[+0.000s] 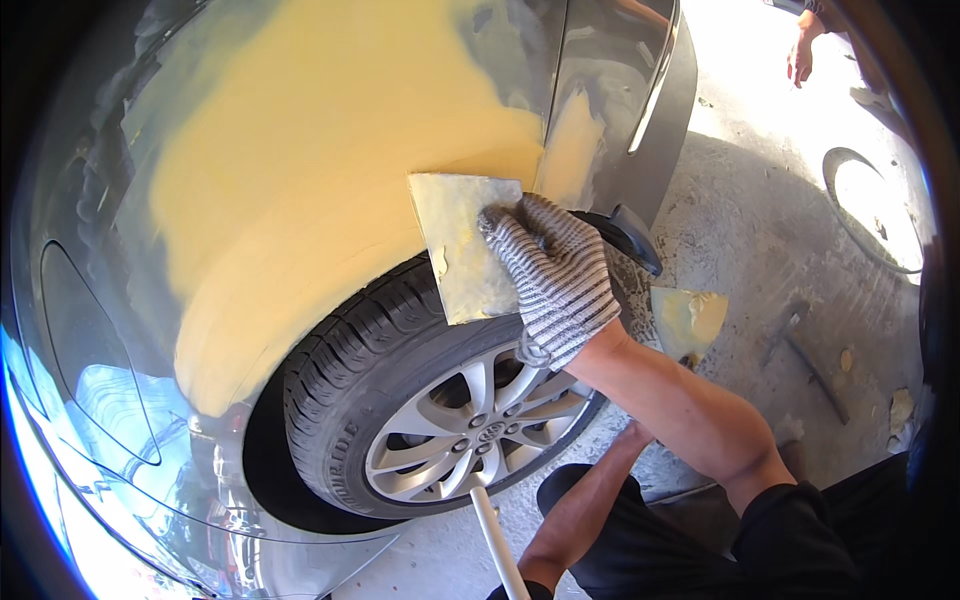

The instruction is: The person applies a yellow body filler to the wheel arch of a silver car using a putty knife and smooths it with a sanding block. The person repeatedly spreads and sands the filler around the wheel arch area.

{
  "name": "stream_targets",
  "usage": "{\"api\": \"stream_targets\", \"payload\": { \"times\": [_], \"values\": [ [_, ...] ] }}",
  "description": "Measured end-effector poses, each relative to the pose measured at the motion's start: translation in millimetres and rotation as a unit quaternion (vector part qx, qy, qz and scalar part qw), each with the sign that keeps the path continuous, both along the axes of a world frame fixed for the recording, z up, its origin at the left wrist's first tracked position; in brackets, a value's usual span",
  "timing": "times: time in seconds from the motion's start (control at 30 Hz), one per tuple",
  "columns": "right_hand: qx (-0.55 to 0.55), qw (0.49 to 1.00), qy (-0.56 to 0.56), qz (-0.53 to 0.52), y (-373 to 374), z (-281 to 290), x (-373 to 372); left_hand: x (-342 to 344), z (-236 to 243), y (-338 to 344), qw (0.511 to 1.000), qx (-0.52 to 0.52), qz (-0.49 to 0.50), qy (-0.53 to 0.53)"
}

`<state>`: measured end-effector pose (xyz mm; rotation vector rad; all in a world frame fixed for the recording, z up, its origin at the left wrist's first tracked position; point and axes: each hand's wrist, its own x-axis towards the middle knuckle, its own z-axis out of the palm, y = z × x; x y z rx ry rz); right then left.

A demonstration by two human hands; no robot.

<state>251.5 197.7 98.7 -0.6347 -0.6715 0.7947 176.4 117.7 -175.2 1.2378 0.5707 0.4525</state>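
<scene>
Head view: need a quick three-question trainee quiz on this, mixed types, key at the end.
1. Multiple choice. What colour is the broad patch on the car?
a) red
b) yellow
c) blue

2. True or false. The wheel beside the working hand has been taken off the car.

3. Short answer. The gloved right hand grips a flat plate. In this picture, on which side of that hand does the other smeared plate show?

Key:
1. b
2. False; the wheel is in place.
3. On its right.
</scene>
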Motion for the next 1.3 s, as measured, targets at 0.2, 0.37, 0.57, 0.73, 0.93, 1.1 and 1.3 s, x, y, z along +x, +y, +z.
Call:
{"api": "stream_targets", "payload": {
  "times": [0.2, 0.37, 0.57, 0.73, 0.93, 1.1, 1.3],
  "values": [
    [-0.012, 0.999, 0.033, 0.007, -1.1, -1.2, 2.4, 0.4, 0.1, 0.7, 1.000, 0.001, 0.000, -0.001],
    [-0.028, 0.998, 0.047, 0.008, -1.2, -4.2, 4.2, 2.6, 0.7, 0.0, 1.000, 0.005, -0.006, 0.002],
    [-0.037, 0.996, 0.081, 0.025, -1.4, -8.2, 7.8, 5.1, -1.4, -0.6, 1.000, 0.007, -0.005, 0.001],
    [-0.048, 0.991, 0.117, 0.039, -1.0, -13.4, 10.8, 4.6, -0.7, 0.8, 1.000, 0.006, -0.003, 0.000],
    [-0.042, 0.978, 0.189, 0.074, -5.6, -15.2, 13.3, 4.8, 1.0, 1.9, 1.000, 0.008, -0.001, 0.002],
    [-0.043, 0.970, 0.230, 0.062, -9.6, -22.6, 7.1, 2.4, 1.8, 1.9, 1.000, 0.007, 0.000, 0.007],
    [0.022, 0.996, 0.073, -0.035, -6.2, -17.3, 0.3, 2.4, 1.2, 1.0, 1.000, 0.009, -0.001, 0.009]
  ]
}}
